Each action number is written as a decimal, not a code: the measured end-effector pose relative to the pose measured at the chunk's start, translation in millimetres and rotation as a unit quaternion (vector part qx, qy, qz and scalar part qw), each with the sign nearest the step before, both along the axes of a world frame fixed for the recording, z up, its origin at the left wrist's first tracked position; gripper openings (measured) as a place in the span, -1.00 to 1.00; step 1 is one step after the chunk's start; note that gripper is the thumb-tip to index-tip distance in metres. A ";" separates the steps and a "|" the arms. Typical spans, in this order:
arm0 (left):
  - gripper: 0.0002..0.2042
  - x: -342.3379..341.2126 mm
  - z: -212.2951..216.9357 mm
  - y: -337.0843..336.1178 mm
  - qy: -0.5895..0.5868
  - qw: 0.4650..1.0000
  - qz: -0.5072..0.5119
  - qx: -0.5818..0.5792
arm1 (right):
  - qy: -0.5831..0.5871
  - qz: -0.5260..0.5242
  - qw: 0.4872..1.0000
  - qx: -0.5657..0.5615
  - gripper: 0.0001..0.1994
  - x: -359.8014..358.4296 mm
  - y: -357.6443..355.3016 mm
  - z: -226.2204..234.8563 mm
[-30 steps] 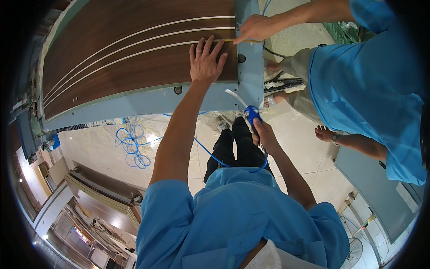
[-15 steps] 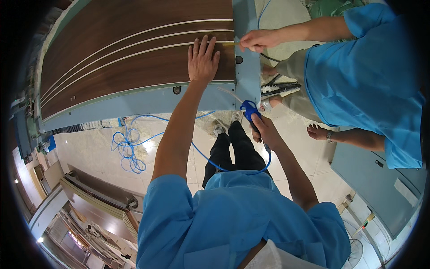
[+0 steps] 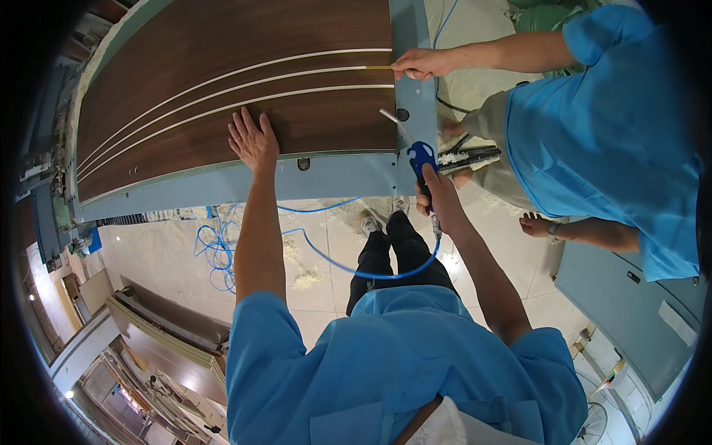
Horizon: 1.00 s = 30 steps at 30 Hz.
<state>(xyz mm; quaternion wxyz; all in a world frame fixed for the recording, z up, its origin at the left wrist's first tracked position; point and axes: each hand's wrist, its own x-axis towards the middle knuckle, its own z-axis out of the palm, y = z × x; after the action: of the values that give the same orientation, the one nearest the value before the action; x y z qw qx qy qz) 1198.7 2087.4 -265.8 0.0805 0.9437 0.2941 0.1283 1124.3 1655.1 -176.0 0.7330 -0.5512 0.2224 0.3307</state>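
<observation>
A brown wood-grain panel [image 3: 326, 122] with three pale lines running along it lies on a grey-blue machine bed [image 3: 252, 178]. My left hand [image 3: 254, 141] rests on the panel near its front edge, fingers spread, below the nearest pale line. In my right hand [image 3: 439, 189] is a blue air blow gun [image 3: 421, 153], its thin nozzle pointing up and left over the panel's right corner. A blue air hose [image 3: 400, 276] runs from the gun's lower end. At the panel's right edge, a co-worker's hand [image 3: 417, 64] holds a thin yellowish strip [image 3: 378, 67] in line with the middle pale line.
The co-worker [image 3: 593, 141] in a blue shirt stands on the right. Loops of blue hose [image 3: 216, 248] and pale dust [image 3: 308, 278] lie on the floor. A grey-blue cabinet [image 3: 619, 289] is at the lower right, and stacked boards [image 3: 167, 334] stand at the lower left.
My left hand has moved left along the panel. My right hand with the blow gun has risen slightly. The co-worker's hand and strip have shifted from the nearest pale line to the middle one.
</observation>
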 end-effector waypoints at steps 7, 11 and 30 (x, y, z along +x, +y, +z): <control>-0.32 0.9 7.3 -7.6 -0.007 1.000 0.004 0.024 | -0.006 0.073 0.997 0.010 -0.48 22.6 21.3 -5.2; -0.33 -1.5 12.7 -7.4 -0.007 1.000 0.006 0.005 | 0.005 0.023 1.000 0.005 -0.47 36.0 30.9 6.7; -0.41 -42.0 3.3 193.4 0.008 0.995 -0.095 0.031 | -0.048 0.284 0.956 -0.051 -0.49 -29.7 171.2 32.1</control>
<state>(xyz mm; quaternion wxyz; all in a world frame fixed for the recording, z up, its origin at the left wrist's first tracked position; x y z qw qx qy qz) 1156.7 2280.8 -262.5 0.0612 0.9704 0.1992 0.1219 1094.6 1826.2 -143.9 0.5896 -0.6436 0.0382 0.4865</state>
